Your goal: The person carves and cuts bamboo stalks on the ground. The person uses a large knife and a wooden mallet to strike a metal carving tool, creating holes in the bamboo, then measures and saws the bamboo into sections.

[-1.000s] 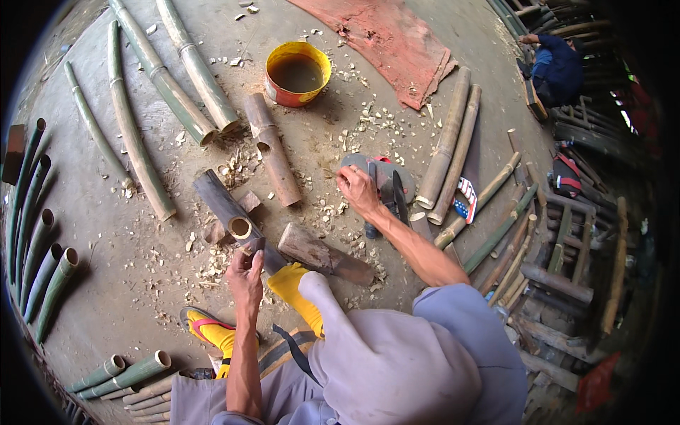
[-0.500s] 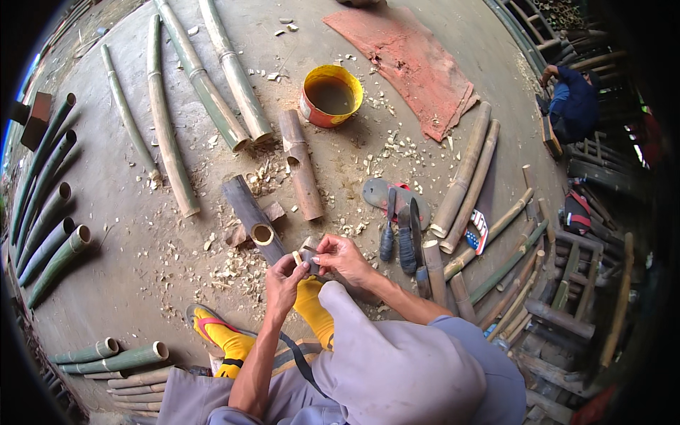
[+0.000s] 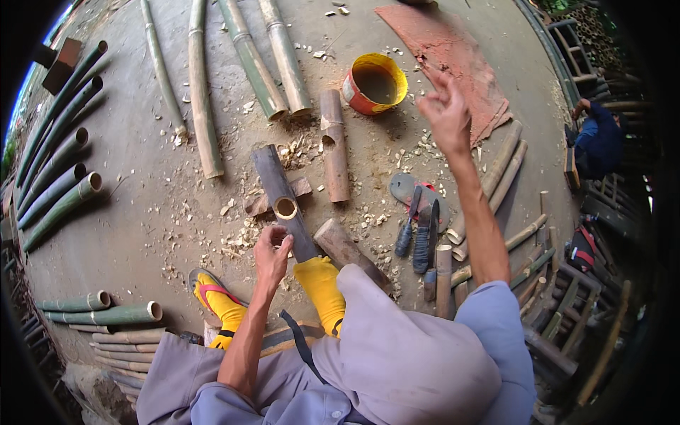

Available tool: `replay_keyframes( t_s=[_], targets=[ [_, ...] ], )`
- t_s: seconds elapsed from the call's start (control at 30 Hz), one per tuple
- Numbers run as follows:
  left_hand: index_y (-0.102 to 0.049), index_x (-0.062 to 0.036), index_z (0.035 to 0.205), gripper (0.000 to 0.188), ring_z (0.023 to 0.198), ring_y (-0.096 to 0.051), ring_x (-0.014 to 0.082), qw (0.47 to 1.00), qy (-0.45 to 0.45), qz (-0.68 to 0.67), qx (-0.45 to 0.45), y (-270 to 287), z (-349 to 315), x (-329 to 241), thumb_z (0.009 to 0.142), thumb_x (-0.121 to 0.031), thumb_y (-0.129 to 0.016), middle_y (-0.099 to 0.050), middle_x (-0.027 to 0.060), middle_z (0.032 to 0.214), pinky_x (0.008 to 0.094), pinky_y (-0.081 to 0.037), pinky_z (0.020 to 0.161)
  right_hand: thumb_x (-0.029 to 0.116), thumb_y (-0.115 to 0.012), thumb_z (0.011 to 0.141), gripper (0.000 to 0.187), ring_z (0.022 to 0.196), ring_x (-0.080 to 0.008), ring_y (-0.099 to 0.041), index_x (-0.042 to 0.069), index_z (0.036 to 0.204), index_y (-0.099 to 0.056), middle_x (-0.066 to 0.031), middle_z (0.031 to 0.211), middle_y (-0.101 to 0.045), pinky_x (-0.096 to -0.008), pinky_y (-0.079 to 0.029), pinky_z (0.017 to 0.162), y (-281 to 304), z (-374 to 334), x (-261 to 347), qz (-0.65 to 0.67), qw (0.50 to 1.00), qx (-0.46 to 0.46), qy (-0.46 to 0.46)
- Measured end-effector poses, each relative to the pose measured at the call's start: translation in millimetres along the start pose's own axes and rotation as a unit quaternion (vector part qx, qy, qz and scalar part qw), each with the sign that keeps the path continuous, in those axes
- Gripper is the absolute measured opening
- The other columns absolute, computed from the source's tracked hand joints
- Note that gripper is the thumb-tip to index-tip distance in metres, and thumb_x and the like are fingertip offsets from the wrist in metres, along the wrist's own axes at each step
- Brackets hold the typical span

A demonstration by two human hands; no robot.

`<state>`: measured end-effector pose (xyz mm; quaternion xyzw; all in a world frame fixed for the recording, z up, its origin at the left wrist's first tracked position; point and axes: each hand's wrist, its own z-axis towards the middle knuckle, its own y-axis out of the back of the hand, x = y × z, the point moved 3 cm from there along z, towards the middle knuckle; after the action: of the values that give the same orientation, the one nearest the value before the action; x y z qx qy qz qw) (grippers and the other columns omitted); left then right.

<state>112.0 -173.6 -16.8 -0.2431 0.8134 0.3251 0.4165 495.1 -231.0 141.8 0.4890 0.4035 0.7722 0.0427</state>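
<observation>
My right hand (image 3: 448, 117) is raised out ahead to the right, in front of the reddish cloth and right of the yellow-rimmed bucket (image 3: 374, 83). Its fingers are apart and a little blurred, and I see nothing held in them. My left hand (image 3: 270, 256) hovers beside the dark bamboo piece (image 3: 269, 173), its fingers loosely bent with a gap to the thumb and nothing visible between them. That bamboo has a round hole cut in it; its far part rests by a brick (image 3: 299, 187) and its near end meets my yellow-socked foot (image 3: 320, 283).
Another holed bamboo piece (image 3: 333, 152) lies ahead, with a thick log (image 3: 347, 248) nearer. Knives (image 3: 422, 244) lie on a sandal to the right. Bamboo poles (image 3: 205, 106) spread left and ahead among shavings. A person (image 3: 599, 142) sits at the far right.
My hands were together over a small pale piece; my right hand has swung forward and right, away from the left. The small piece no longer shows. The view has shifted slightly.
</observation>
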Motion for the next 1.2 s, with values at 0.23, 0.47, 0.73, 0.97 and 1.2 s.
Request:
replay_keyframes(
  t_s=[0.23,0.47,0.73,0.97,1.2],
  targets=[
    [-0.065,0.0073,0.088,0.052,0.073,-0.069,0.0289,0.924,0.147,0.256,0.243,11.4,-11.1,21.9,0.081,-0.045,-0.067,-0.066,0.0224,0.073,0.0407,-0.054,0.070,0.006,-0.065,0.075,0.037,0.076,-0.0231,-0.059,0.000,0.111,-0.059,-0.0144,0.094,-0.060,-0.0356,-0.049,0.073,-28.7,-243.6,-101.6,-0.140,0.964,0.117,-0.193],
    [-0.067,0.0041,0.103,0.051,0.071,-0.065,0.0176,0.906,0.159,0.032,0.391,-14.8,-25.9,16.0,0.087,-0.044,-0.061,-0.069,0.0126,0.086,0.0309,-0.053,0.061,0.005,-0.064,0.075,0.043,0.097,-0.0311,-0.054,0.001,0.117,-0.056,-0.0183,0.109,-0.054,-0.0414,-0.044,0.086,4.7,-363.9,-139.0,-0.170,0.949,0.096,-0.246],
    [-0.063,-0.0047,0.108,0.024,0.084,-0.061,0.0099,0.983,-0.053,-0.177,-0.004,36.0,30.2,-24.7,0.089,-0.019,-0.065,-0.066,0.0025,0.098,0.0247,-0.047,0.073,0.009,-0.064,0.077,0.043,0.109,-0.0366,-0.050,0.001,0.117,-0.054,-0.0192,0.113,-0.053,-0.0460,-0.042,0.093,26.5,-332.3,-164.9,-0.261,0.941,0.031,-0.215],
    [-0.060,-0.0002,0.113,0.034,0.082,-0.060,0.0132,0.998,0.058,-0.013,0.022,10.3,18.2,49.8,0.087,-0.021,-0.067,-0.065,0.0074,0.099,0.0263,-0.048,0.070,0.018,-0.068,0.078,0.052,0.110,-0.0357,-0.050,0.006,0.125,-0.050,-0.0167,0.116,-0.052,-0.0484,-0.041,0.093,15.9,-350.6,-170.7,-0.374,0.887,0.086,-0.255],
    [-0.058,0.0035,0.108,0.032,0.083,-0.066,0.0211,1.000,0.024,0.002,0.005,-4.0,7.3,18.5,0.082,-0.014,-0.067,-0.068,0.0140,0.095,0.0334,-0.052,0.076,0.020,-0.072,0.076,0.072,0.111,-0.0359,-0.048,0.013,0.139,-0.037,-0.0149,0.121,-0.048,-0.0511,-0.040,0.092,13.2,-362.7,-177.5,-0.404,0.872,0.081,-0.263]
  ],
)
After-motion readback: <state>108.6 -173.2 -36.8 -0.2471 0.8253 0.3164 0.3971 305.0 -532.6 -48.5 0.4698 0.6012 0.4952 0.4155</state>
